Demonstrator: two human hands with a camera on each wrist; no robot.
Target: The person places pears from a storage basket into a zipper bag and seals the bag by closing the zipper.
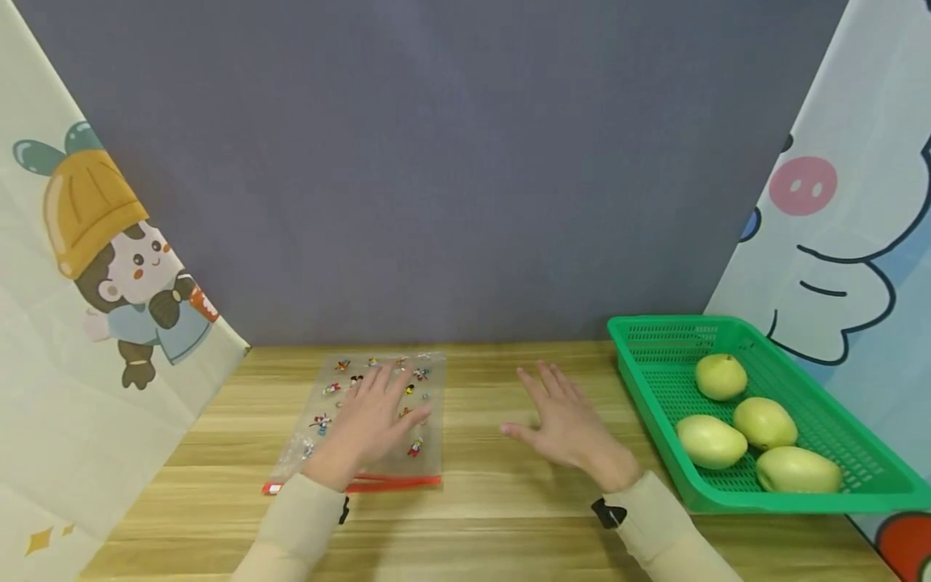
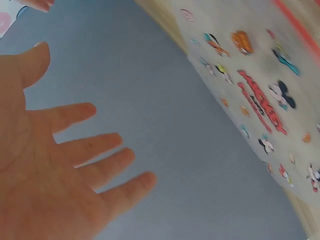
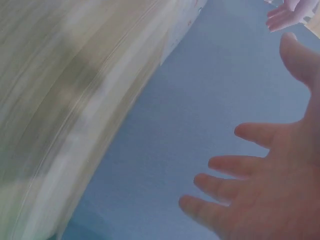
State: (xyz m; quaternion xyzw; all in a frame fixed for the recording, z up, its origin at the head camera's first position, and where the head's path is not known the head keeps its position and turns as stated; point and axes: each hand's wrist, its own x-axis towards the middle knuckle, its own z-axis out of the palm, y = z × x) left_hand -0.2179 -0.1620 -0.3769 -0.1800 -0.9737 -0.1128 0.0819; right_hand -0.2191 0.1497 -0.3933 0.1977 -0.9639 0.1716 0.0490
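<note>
My left hand (image 1: 371, 424) is held palm down above a clear zip bag (image 1: 429, 428) printed with small cartoon figures, its fingers straight and spread. In the left wrist view the same hand (image 2: 65, 155) holds nothing, and the bag (image 2: 250, 95) lies off to the right with red lettering on it. A red zip strip (image 1: 393, 483) runs along the bag's near edge. My right hand (image 1: 570, 428), also spread and holding nothing, hovers over the wooden table between the bag and a green basket (image 1: 655, 440). Its straight fingers show in the right wrist view.
Several yellow-green fruits, among them a rounded one (image 1: 721, 377), lie in the basket at the right. A grey backdrop (image 1: 465, 178) stands behind the wooden table (image 1: 494, 533). Cartoon-printed cloths hang on the left (image 1: 44, 420) and right (image 1: 883, 356).
</note>
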